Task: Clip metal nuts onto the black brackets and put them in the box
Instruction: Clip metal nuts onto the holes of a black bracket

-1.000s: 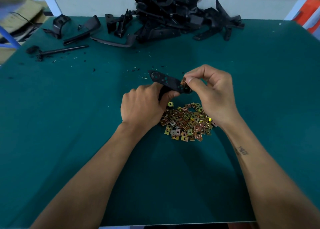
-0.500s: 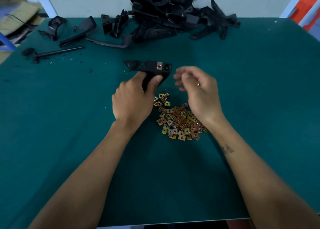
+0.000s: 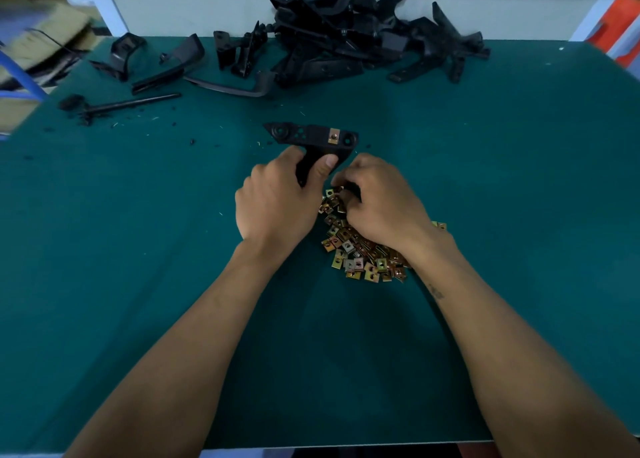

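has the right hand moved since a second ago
Yes. The right hand dropped from the bracket end, where the clipped nut now sits, toward the person onto the pile of loose nuts, fingers curled in it.

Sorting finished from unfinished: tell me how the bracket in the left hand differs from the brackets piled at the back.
The held bracket carries a brass-coloured nut; no nut shows on the piled brackets. It is gripped by the left hand above the table; the pile lies loose and tangled on it. All are black.
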Available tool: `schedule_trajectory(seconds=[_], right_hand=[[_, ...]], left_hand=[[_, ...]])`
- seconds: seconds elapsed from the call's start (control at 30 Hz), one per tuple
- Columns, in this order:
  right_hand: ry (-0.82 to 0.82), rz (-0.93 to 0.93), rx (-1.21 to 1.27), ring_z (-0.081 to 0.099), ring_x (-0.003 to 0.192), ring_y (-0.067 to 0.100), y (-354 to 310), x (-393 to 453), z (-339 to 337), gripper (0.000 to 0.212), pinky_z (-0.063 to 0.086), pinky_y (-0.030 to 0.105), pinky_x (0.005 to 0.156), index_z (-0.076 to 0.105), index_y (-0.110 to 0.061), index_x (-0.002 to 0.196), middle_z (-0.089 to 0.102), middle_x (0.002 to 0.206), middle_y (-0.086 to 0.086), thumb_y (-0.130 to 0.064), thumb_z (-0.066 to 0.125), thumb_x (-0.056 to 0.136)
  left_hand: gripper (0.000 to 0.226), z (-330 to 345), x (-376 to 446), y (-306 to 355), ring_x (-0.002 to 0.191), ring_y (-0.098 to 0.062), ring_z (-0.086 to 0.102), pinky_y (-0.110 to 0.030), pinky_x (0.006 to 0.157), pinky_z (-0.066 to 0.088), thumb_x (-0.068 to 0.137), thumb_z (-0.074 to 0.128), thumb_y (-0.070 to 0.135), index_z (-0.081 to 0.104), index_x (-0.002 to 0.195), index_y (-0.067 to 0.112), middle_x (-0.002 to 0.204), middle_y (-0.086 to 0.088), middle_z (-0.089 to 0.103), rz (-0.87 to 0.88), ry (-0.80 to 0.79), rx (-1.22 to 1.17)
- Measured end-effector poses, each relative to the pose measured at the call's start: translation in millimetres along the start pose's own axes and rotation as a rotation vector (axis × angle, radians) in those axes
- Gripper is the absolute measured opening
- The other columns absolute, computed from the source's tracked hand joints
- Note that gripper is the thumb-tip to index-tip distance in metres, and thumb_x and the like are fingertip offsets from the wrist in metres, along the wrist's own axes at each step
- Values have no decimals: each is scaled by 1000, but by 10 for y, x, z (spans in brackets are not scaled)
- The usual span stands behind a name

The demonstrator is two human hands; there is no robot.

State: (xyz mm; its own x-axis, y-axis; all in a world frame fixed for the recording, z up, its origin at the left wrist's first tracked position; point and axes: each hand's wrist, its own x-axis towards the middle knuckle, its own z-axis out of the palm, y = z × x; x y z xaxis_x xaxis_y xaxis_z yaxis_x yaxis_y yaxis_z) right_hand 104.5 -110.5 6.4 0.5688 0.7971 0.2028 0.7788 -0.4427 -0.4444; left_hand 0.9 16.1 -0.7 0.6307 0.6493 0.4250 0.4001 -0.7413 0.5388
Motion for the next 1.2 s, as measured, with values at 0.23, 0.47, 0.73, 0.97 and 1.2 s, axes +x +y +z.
schedule_trajectory(seconds=[0.23, 0.47, 0.73, 0.97, 1.2], right_hand=[[20, 29, -64, 52, 90, 21, 39, -10, -56, 9, 43, 36, 72, 65, -13, 95, 55, 96, 1, -21, 67, 98], [-33, 30, -48, 52, 84, 18, 67, -11, -98, 15, 42, 35, 67, 59, -16, 89, 53, 91, -3, -20, 71, 96], [250, 56, 248, 55, 83, -3, 158, -73, -319, 12, 40, 15, 72, 72, -16, 102, 64, 92, -6, -8, 64, 98], [486, 97, 787, 68, 79, 18, 61, -124, -418, 14, 57, 27, 76, 69, -9, 96, 70, 84, 2, 4, 71, 92], [475, -36, 881, 65, 74, 12, -83, -136, -376, 14, 54, 24, 69, 70, -16, 103, 68, 83, -9, -4, 69, 95]], left_hand=[[56, 5, -3, -4, 66, -35, 56, -36, 56, 34, 92, 35, 79, 47, 76, 27, 65, 1, 59, 21, 10, 2], [55, 15, -9, -14, 64, -34, 57, -35, 55, 34, 92, 36, 78, 52, 79, 27, 64, 2, 59, 58, 8, 15], [54, -4, -40, 12, 62, -35, 61, -33, 54, 33, 94, 40, 74, 65, 97, 27, 64, 2, 61, 173, 10, 50], [46, -16, -97, 101, 57, -36, 62, -30, 52, 33, 95, 51, 64, 70, 95, 22, 64, 0, 64, 303, 14, 88], [49, -13, -114, 122, 58, -35, 62, -30, 53, 31, 95, 46, 66, 69, 94, 22, 67, 0, 66, 354, -2, 78]])
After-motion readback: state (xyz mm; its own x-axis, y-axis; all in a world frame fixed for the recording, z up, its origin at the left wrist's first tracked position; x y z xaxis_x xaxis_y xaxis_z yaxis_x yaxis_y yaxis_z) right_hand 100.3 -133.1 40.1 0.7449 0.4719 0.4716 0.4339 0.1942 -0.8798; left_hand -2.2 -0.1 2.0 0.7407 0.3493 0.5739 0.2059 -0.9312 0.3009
